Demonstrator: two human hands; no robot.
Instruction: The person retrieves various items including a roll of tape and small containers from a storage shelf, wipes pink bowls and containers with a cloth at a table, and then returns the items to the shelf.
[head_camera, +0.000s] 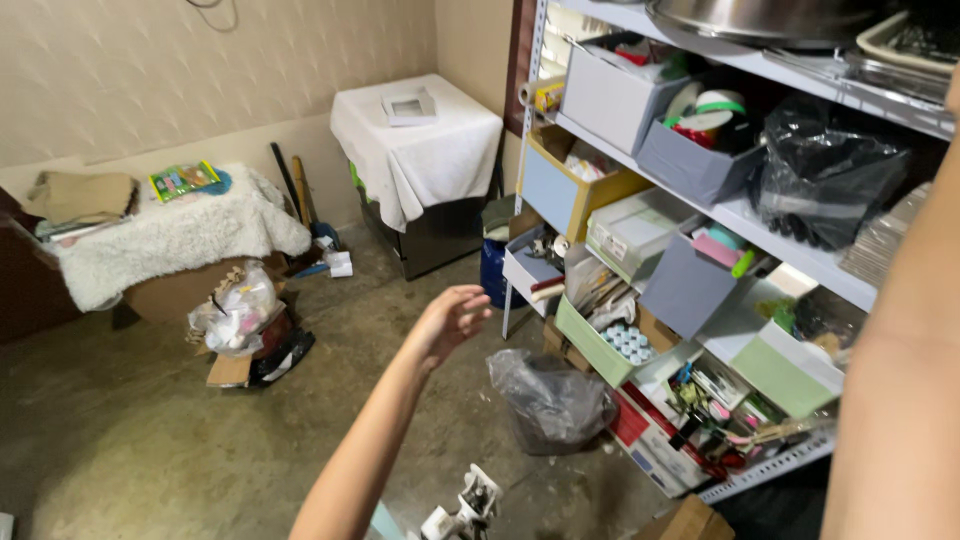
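My left hand (448, 320) is stretched out over the concrete floor with its fingers loosely apart and nothing in it. It hovers left of a metal shelf unit (800, 262) packed with bins and boxes. The nearest things to it are a white drawer bin (522, 270) and a green bin (590, 345) on the low shelves. My right forearm (900, 380) rises along the right edge, close to the camera and blurred; its hand is out of the frame. A grey plastic bag (552, 400) lies on the floor below my left hand.
A white cloth covers a cabinet (420, 140) in the corner. A low table under a fluffy white cover (170, 235) stands left, with plastic bags and cardboard (240, 330) beside it. A black bag (825, 170) sits on an upper shelf. A small white device (470, 505) lies at the bottom.
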